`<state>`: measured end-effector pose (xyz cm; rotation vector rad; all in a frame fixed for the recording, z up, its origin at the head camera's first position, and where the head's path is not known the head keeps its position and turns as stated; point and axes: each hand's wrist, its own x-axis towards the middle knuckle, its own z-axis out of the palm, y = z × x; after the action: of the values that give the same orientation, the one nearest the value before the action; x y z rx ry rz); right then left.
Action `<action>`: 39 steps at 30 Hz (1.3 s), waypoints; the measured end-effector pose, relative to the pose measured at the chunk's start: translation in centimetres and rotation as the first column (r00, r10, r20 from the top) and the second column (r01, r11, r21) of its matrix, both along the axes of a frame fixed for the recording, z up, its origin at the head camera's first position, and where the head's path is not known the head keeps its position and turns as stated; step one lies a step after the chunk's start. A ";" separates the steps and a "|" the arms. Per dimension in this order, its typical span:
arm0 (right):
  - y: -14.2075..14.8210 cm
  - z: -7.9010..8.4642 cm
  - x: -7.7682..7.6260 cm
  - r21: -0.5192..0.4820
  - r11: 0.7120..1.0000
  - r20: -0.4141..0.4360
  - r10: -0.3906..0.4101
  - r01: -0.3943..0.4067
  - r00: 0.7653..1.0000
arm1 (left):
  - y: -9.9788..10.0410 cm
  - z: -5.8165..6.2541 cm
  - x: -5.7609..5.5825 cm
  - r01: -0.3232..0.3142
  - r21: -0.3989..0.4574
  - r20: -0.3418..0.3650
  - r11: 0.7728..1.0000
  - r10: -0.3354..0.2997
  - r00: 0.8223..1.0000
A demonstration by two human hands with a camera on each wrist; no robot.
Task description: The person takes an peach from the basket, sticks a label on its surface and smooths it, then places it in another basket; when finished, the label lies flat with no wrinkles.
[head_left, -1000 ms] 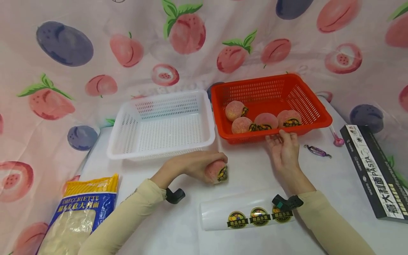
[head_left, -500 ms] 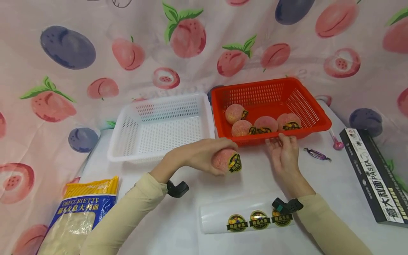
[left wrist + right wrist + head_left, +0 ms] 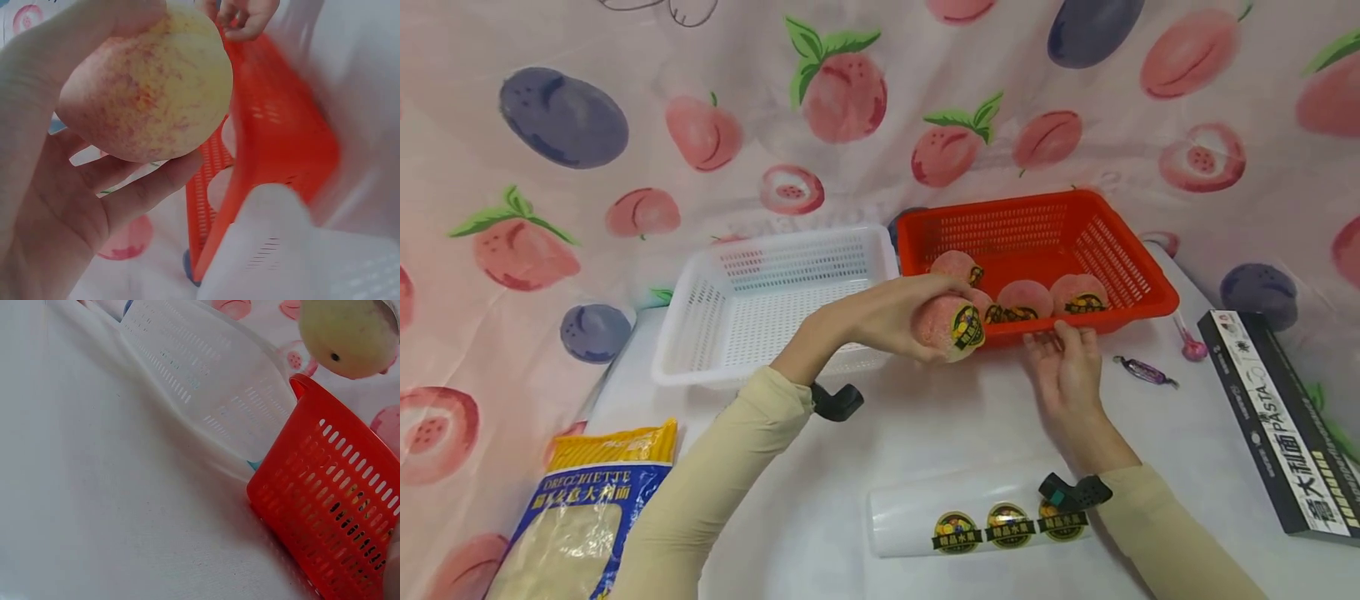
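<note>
My left hand (image 3: 895, 312) grips a pink-and-yellow peach (image 3: 943, 327) with a black-and-gold fruit sticker, in front of the red basket's near left side. In the left wrist view the thumb and fingers curl round this peach (image 3: 153, 87). The red plastic basket (image 3: 1138, 279) contains several peaches, such as one with a sticker (image 3: 1078, 293) at the near right; the held peach partly covers another. At the near rim, my right hand (image 3: 1070, 379) holds the basket with its fingertips. The right wrist view shows the basket's slotted side (image 3: 325, 487) and the raised peach (image 3: 350, 337) above it.
A white basket (image 3: 696, 371) stands left of the red one. A clear sheet of stickers (image 3: 902, 521) lies in front. A pasta bag (image 3: 580, 517) is at left; a wrapped candy (image 3: 1146, 372), a lollipop (image 3: 1192, 348) and a black pasta box (image 3: 1285, 425) are at right.
My left hand has lifted the peach from low over the table and carried it up and to the right, to the red basket's near rim. The right hand has stayed at the rim.
</note>
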<state>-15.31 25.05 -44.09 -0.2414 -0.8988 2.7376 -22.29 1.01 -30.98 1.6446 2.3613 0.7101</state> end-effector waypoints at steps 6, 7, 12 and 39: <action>0.0 0.1 0.2 -0.012 1.000 0.005 0.004 -0.004 1.000 | 1.7 1.4 -2.3 -0.022 -0.028 -0.049 0.999 0.021 0.999; -0.1 0.1 0.2 -0.013 1.000 0.006 0.004 -0.003 1.000 | 1.9 1.6 -2.6 -0.028 -0.032 -0.051 0.999 0.026 0.998; -0.6 0.4 0.2 0.003 1.000 0.014 -0.025 0.025 1.000 | 3.0 2.2 -3.7 -0.032 -0.037 -0.061 0.999 0.029 0.998; -0.6 0.1 0.1 -0.099 0.994 -0.027 -0.049 0.046 0.998 | 8.8 -0.6 -9.0 -0.258 -0.171 -0.077 0.951 0.248 0.966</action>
<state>-15.25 24.47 -43.99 -0.2365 -0.7419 2.7368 -31.30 9.79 -31.61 1.3187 2.6187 0.4782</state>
